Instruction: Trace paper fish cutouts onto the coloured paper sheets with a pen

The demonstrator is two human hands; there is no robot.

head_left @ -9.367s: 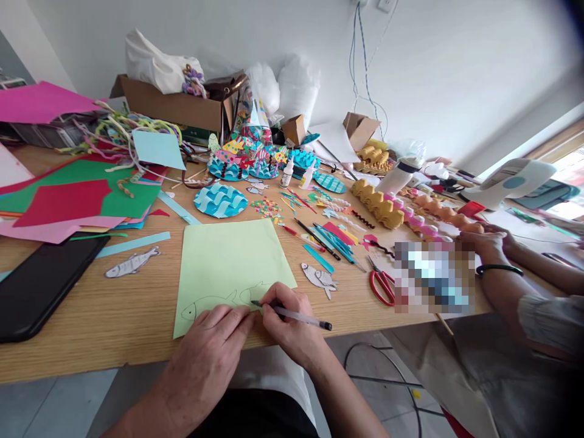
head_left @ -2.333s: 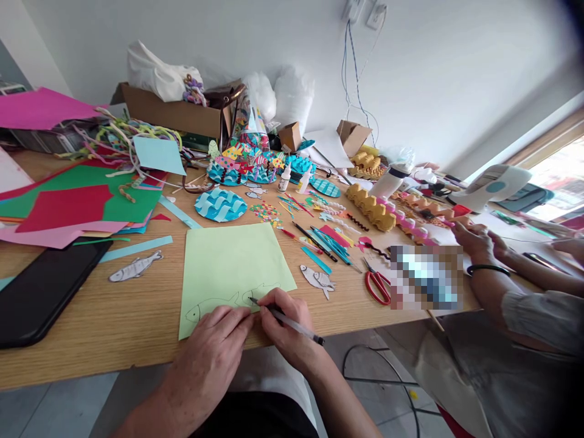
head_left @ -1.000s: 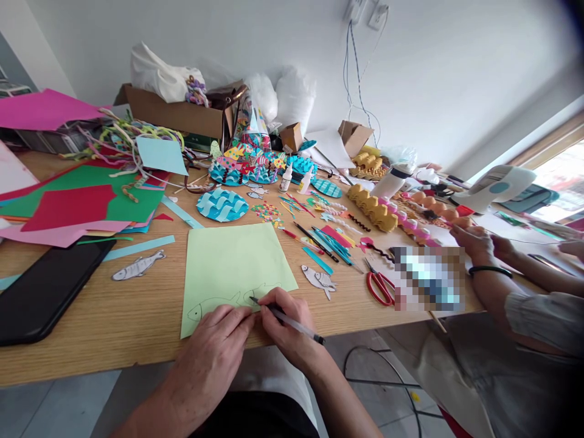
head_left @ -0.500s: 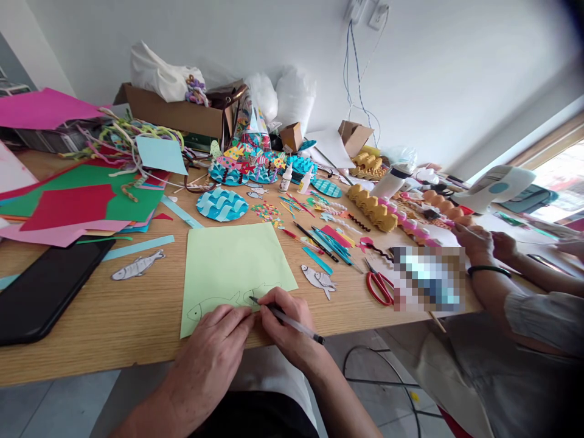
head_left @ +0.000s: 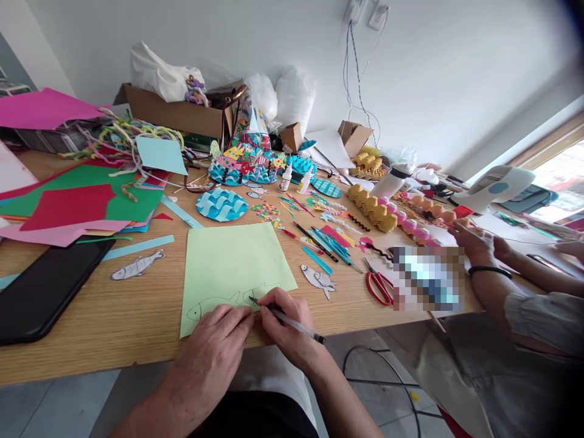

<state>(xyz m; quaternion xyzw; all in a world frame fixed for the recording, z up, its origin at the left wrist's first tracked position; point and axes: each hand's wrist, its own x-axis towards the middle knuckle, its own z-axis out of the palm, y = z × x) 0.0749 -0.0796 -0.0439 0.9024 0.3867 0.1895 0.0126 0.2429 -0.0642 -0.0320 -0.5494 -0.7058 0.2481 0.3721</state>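
A light green sheet of paper (head_left: 232, 255) lies at the table's front edge, with outlines of fish drawn along its lower part. My right hand (head_left: 287, 319) is closed around a pen (head_left: 296, 323), whose tip rests on the right-hand fish outline. Flat on the lower edge of the sheet lies my left hand (head_left: 221, 340), fingers stretched out and partly over the drawing. One paper fish cutout (head_left: 137, 266) is left of the sheet; to its right are fish cutouts (head_left: 318, 278) that overlap.
Red-handled scissors (head_left: 379, 287) and a blurred-out patch lie to the right. A black phone (head_left: 50, 292) and stacked coloured paper (head_left: 68, 207) are on the left. Behind the sheet are a blue woven oval (head_left: 222, 204), glue bottles (head_left: 286, 179) and pens. A co-worker's hands (head_left: 474, 243) work at far right.
My hands and the pen stay almost in the same place. At far right, the co-worker's hands have shifted slightly.
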